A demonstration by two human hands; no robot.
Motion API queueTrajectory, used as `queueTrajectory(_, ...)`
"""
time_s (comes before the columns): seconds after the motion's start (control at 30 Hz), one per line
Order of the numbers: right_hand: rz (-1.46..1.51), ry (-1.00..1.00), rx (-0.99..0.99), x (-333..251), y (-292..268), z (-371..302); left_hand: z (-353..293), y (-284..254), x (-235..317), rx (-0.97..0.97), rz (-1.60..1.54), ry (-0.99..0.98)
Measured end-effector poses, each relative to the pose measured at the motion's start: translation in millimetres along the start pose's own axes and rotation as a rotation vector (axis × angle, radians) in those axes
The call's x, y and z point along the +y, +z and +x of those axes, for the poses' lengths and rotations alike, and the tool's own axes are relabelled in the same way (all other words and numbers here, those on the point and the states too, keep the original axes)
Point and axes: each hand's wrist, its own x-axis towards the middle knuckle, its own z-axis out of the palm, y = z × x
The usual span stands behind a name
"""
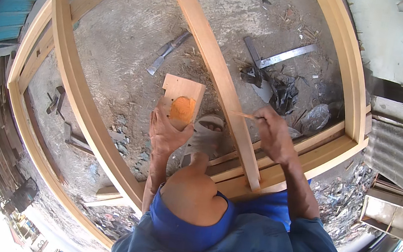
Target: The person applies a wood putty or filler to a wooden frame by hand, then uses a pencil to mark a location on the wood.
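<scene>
Had a block (181, 97) in the left hand (170, 135), a chisel (166, 55) beyond it, a stick (245, 115) in the right hand (276, 137), a square (287, 55) beyond that, and a beam (219, 72) between.

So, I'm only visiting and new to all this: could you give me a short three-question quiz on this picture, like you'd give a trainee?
1. Which hand holds the wooden block with the orange patch?

2. True or false: the metal-bladed square lies on the ground to the right of the long slanting bar.

3. The right hand holds: (a) a chisel, (b) a thin stick, (c) a plastic bag.

Key:
1. The left hand.
2. True.
3. (b); it is too small to tell exactly what kind.
</scene>
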Motion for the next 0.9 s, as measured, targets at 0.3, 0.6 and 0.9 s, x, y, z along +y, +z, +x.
queueTrajectory(0.3, -0.255, -0.307, 0.074, -64, 74, 20, 99, 172, -148, 0.266, -0.368, 0.204)
queueTrajectory(0.6, -0.280, -0.344, -0.100, -86, 97, 22, 83, 172, -178, 0.273, -0.436, 0.172)
queueTrajectory(0.9, -0.028, -0.103, -0.292, -70, 120, 37, 95, 206, -209, 0.336, -0.477, 0.070)
